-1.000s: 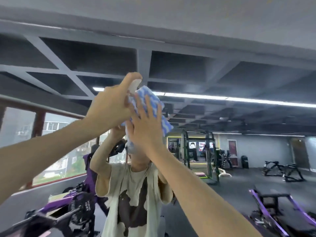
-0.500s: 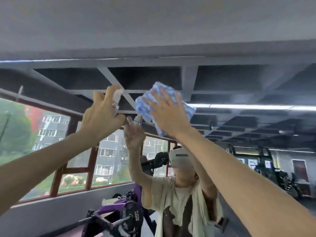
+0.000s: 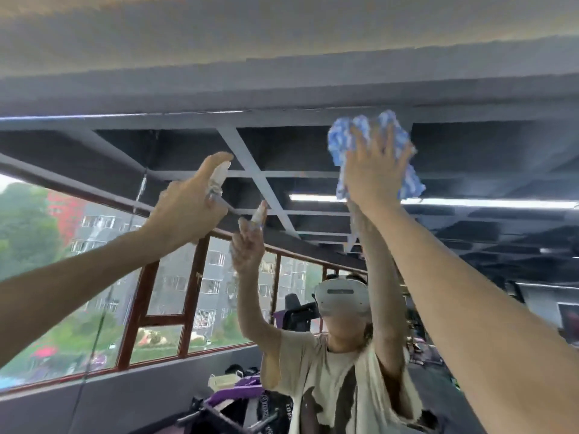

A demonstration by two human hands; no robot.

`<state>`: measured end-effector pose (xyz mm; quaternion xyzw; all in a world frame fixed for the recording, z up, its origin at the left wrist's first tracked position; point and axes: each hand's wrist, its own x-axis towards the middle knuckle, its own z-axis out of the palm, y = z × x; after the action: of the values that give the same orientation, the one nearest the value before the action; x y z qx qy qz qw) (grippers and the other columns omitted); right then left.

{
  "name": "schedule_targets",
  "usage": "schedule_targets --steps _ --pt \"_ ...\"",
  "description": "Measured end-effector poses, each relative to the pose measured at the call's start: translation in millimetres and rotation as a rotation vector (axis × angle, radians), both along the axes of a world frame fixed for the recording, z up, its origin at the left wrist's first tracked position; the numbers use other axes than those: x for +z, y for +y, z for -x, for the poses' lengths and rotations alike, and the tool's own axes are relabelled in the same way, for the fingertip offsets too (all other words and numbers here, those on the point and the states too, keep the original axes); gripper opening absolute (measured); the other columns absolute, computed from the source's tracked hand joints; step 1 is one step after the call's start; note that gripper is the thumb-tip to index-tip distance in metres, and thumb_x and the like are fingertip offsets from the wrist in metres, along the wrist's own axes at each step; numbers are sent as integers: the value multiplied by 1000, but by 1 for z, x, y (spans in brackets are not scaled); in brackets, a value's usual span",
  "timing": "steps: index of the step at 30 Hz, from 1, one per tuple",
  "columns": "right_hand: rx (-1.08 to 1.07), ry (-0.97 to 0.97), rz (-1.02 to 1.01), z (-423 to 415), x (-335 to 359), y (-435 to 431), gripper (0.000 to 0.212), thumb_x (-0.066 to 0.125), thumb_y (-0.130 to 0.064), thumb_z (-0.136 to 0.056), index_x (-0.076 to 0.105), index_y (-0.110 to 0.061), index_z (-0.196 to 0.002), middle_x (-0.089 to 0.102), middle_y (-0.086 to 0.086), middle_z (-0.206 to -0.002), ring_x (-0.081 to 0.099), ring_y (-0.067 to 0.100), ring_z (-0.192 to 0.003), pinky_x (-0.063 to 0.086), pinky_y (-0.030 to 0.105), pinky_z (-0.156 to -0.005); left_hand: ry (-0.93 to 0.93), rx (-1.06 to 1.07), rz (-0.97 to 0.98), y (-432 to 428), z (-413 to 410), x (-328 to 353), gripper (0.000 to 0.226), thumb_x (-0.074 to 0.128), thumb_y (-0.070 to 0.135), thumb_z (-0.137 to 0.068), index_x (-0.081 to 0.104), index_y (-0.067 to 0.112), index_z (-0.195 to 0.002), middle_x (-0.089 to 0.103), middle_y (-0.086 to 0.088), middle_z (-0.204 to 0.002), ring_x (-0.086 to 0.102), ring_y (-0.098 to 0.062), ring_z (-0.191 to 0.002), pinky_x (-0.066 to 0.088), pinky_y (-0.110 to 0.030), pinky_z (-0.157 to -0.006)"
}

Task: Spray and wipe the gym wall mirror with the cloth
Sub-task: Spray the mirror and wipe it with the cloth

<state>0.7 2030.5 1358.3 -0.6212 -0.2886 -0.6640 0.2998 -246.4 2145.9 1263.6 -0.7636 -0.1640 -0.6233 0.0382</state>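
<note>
This is a gym, and a big wall mirror [image 3: 470, 170] fills most of the frame, showing dark ceiling beams [image 3: 250, 164] and a long light strip [image 3: 470, 202].

In the upper right, the fingers [image 3: 360, 142] of the right hand [image 3: 372, 177] are straight and spread out. They press a blue and white cloth [image 3: 404, 142] flat on the mirror, near its top edge. The hand hides the middle of the cloth, so only its bumpy edges show.

Left of the middle, the left hand [image 3: 188, 208] is curled around a small spray bottle [image 3: 219, 180], with one finger on top. The hand hides almost all of the bottle. Only its pale top shows, and it is blurry. The bottle is well apart from the cloth.

Both arms are cut off by the edges of the frame.

Lower down, the mirror shows the person [image 3: 332, 364] in a pale shirt with a white headset [image 3: 341, 297]. In the lower left are windows [image 3: 175, 292] with red-brown frames. A purple machine [image 3: 238, 393] sits at the bottom, hard to make out.
</note>
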Motion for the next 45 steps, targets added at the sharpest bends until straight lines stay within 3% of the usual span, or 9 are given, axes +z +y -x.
schedule_targets --steps 2,9,15,21,27,31,34,40,45 --pt "59 147 -161 26 -12 25 56 32 -33 -104 12 -27 -156 2 10 -163 -5 35 -149 -2 65 -115 27 3 13 23 16 2 69 53 1 -91 26 32 -145 46 -5 -97 54 -13 -56 37 -12 -37" --pt "-15 -90 202 91 -33 119 52 26 -37 -105 14 -31 -155 7 5 -164 -2 30 -150 1 59 -118 67 -8 28 85 57 -22 59 54 -3 -89 33 26 -136 53 4 -69 53 -12 -50 37 -11 -40" --pt "73 65 34 117 -21 139 52 26 -38 -105 12 -32 -155 3 6 -164 -5 31 -150 -5 60 -116 51 16 29 99 75 -22 60 55 0 -90 33 22 -142 38 15 -72 46 -9 -50 33 -8 -35" --pt "17 -573 706 153 -65 220 52 51 -41 -98 36 -32 -147 35 3 -155 25 32 -146 20 64 -113 49 91 19 105 104 -40 58 55 -1 -85 38 22 -136 46 14 -62 42 -4 -47 28 -11 -40" --pt "98 -147 281 141 1 178 57 39 -36 -102 17 -31 -155 8 4 -164 1 29 -150 2 61 -117 101 40 100 114 115 -58 62 54 -6 -86 35 27 -135 53 -2 -69 49 -13 -41 36 -14 -30" --pt "158 -606 640 163 -127 227 53 62 -39 -91 47 -35 -141 40 -1 -153 28 30 -145 21 64 -113 31 43 88 110 118 -68 63 56 -4 -83 38 27 -134 54 2 -61 50 -9 -39 41 -18 -33" --pt "-23 -797 990 163 -150 222 56 57 -42 -94 38 -37 -146 31 -2 -158 18 30 -148 17 66 -113 13 66 119 106 124 -74 64 54 -5 -81 39 26 -134 53 -1 -60 52 -17 -42 44 -29 -35" --pt "137 -171 266 147 -29 188 50 30 -38 -105 23 -30 -154 14 4 -163 6 30 -150 3 61 -117 48 69 73 108 136 -80 67 55 -8 -80 39 23 -138 45 10 -67 45 -4 -43 35 -8 -37" --pt "71 -879 875 158 -163 243 45 48 -36 -97 47 -37 -142 40 -5 -152 30 25 -144 19 60 -114 -90 -69 230 134 146 -63 62 52 -4 -82 37 29 -132 53 -1 -69 54 -19 -47 44 -22 -36"
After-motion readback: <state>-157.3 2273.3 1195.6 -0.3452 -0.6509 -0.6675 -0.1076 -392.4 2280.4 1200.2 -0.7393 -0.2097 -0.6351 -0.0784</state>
